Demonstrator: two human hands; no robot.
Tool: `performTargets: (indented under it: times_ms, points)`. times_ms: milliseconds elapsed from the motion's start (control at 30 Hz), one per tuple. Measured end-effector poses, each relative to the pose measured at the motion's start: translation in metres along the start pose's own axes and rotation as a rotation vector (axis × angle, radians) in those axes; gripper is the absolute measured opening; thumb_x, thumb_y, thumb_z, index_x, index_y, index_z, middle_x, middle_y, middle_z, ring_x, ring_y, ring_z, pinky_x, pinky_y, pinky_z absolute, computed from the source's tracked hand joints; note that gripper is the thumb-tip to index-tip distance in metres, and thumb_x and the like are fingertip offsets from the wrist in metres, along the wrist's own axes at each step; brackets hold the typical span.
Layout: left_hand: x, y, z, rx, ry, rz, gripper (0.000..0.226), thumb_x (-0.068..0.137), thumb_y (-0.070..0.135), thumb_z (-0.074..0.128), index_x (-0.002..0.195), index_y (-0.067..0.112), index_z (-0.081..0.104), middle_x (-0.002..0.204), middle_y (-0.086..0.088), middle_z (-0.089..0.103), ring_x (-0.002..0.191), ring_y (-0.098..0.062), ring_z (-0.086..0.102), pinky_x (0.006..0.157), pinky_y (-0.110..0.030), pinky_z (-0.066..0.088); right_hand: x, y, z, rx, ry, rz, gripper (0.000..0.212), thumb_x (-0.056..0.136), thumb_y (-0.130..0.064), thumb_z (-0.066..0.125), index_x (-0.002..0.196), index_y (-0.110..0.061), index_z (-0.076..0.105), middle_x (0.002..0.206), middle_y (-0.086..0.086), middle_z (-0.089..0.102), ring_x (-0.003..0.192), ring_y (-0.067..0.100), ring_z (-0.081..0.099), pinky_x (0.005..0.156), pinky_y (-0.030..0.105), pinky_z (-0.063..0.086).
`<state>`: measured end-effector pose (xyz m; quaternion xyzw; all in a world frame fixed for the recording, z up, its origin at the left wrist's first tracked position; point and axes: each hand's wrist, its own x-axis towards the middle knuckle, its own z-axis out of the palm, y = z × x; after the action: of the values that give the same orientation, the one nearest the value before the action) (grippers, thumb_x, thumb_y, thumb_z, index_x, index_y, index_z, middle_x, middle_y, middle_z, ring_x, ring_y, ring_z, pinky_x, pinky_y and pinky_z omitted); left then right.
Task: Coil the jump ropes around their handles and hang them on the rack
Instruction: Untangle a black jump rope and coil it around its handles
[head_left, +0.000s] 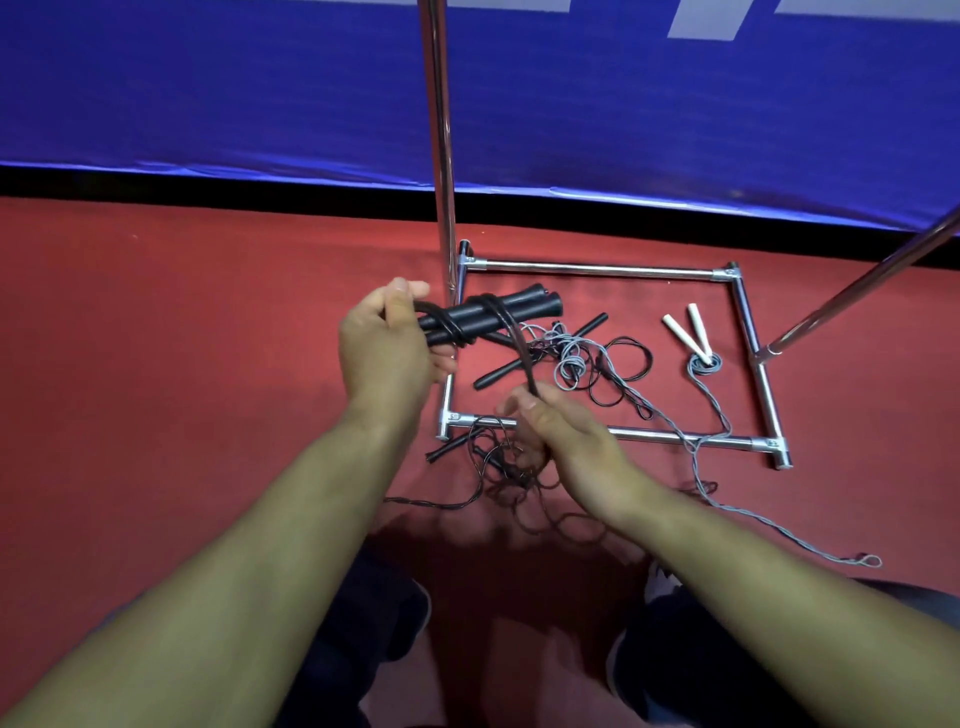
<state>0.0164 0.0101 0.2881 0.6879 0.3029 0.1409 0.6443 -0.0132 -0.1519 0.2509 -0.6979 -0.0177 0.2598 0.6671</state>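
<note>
Partly hidden: black handles (491, 314) in left hand (387, 358); right hand (558, 434) blurred.

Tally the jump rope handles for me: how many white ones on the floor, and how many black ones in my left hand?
White handles on the floor: 2
Black handles in the left hand: 2
Total: 4
</note>
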Motion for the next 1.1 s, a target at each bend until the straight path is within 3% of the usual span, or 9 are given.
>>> performTargets:
  times_ms: [167, 267, 367, 433, 533, 700, 867, 967, 1100]
  points:
    - [-0.005, 0.009, -0.001, 0.026, -0.249, -0.05, 0.032, 0.106, 0.021, 0.037, 0.1, 0.017, 0.068, 0.042, 0.003, 0.051, 0.031, -0.009, 0.042, 0.032, -0.017, 0.031, 0.002, 0.014, -0.012, -0.691, -0.144, -0.215, 0.013, 0.098, -0.016, 0.049, 0.1, -0.026, 0.058, 0.078, -0.007, 0.063, 0.066, 0.008, 0.055, 0.067, 0.027, 0.047]
    - [-0.01, 0.013, -0.009, 0.268, -0.603, 0.02, 0.032, 0.105, 0.018, 0.037, 0.099, 0.021, 0.068, 0.039, 0.003, 0.05, 0.03, -0.009, 0.041, 0.031, -0.015, 0.029, 0.014, 0.003, -0.034, -0.823, 0.105, -0.407, 0.028, 0.086, -0.004, 0.044, 0.085, -0.027, 0.059, 0.082, -0.007, 0.058, 0.081, 0.023, 0.055, 0.082, 0.039, 0.044]
    - [-0.013, 0.006, -0.012, 0.477, -0.756, 0.061, 0.029, 0.104, 0.023, 0.041, 0.097, 0.023, 0.068, 0.043, -0.001, 0.053, 0.032, -0.014, 0.046, 0.034, -0.017, 0.035, 0.028, -0.017, -0.064, -0.752, 0.374, -0.473, 0.023, 0.086, -0.006, 0.047, 0.091, -0.02, 0.065, 0.088, -0.014, 0.058, 0.091, 0.011, 0.053, 0.103, 0.055, 0.039]
    - [-0.01, -0.001, -0.008, 0.521, -0.613, 0.141, 0.027, 0.104, 0.025, 0.042, 0.096, 0.023, 0.068, 0.046, 0.0, 0.058, 0.035, -0.015, 0.054, 0.038, -0.022, 0.043, 0.027, -0.024, -0.071, -0.712, 0.454, -0.502, 0.015, 0.089, -0.012, 0.054, 0.091, -0.024, 0.063, 0.085, -0.018, 0.06, 0.085, 0.009, 0.057, 0.098, 0.052, 0.046]
    - [-0.002, -0.009, -0.006, 0.552, -0.272, 0.352, 0.027, 0.102, 0.033, 0.04, 0.094, 0.03, 0.066, 0.056, 0.002, 0.064, 0.047, -0.018, 0.065, 0.052, -0.039, 0.056, 0.012, -0.028, -0.056, -0.69, 0.337, -0.489, 0.012, 0.089, -0.015, 0.06, 0.09, -0.026, 0.057, 0.072, -0.017, 0.058, 0.067, 0.005, 0.056, 0.067, 0.031, 0.048]
    - [0.002, -0.011, -0.001, 0.378, -0.069, 0.397, 0.027, 0.101, 0.036, 0.038, 0.092, 0.036, 0.064, 0.056, 0.0, 0.06, 0.047, -0.023, 0.065, 0.049, -0.048, 0.054, -0.001, -0.008, -0.007, 0.09, -0.152, 0.074, 0.023, 0.096, -0.032, 0.05, 0.088, -0.01, 0.053, 0.057, 0.002, 0.051, 0.047, 0.018, 0.043, 0.053, 0.032, 0.036]
    - [0.0, -0.006, -0.002, 0.199, -0.08, 0.313, 0.031, 0.105, 0.026, 0.039, 0.087, 0.035, 0.062, 0.058, -0.011, 0.058, 0.037, -0.017, 0.058, 0.037, -0.027, 0.043, 0.007, 0.0, -0.016, -0.364, -0.067, -0.015, 0.018, 0.104, -0.022, 0.043, 0.106, -0.021, 0.061, 0.079, 0.009, 0.063, 0.05, 0.02, 0.062, 0.046, 0.025, 0.047]
    - [-0.005, -0.007, 0.003, 0.179, -0.074, 0.267, 0.03, 0.106, 0.026, 0.038, 0.091, 0.028, 0.063, 0.061, -0.014, 0.059, 0.037, -0.016, 0.058, 0.036, -0.025, 0.043, 0.01, 0.001, -0.014, -0.256, -0.049, 0.031, 0.014, 0.104, -0.021, 0.044, 0.106, -0.023, 0.058, 0.081, 0.005, 0.06, 0.052, 0.021, 0.064, 0.046, 0.028, 0.05]
    - [-0.007, -0.006, 0.007, 0.206, -0.035, 0.283, 0.031, 0.105, 0.029, 0.037, 0.086, 0.035, 0.061, 0.055, -0.001, 0.057, 0.04, -0.018, 0.062, 0.04, -0.035, 0.048, -0.008, 0.001, 0.0, -0.54, 0.112, -0.362, 0.021, 0.103, -0.031, 0.039, 0.107, -0.023, 0.058, 0.067, -0.018, 0.053, 0.061, 0.003, 0.05, 0.06, 0.017, 0.038]
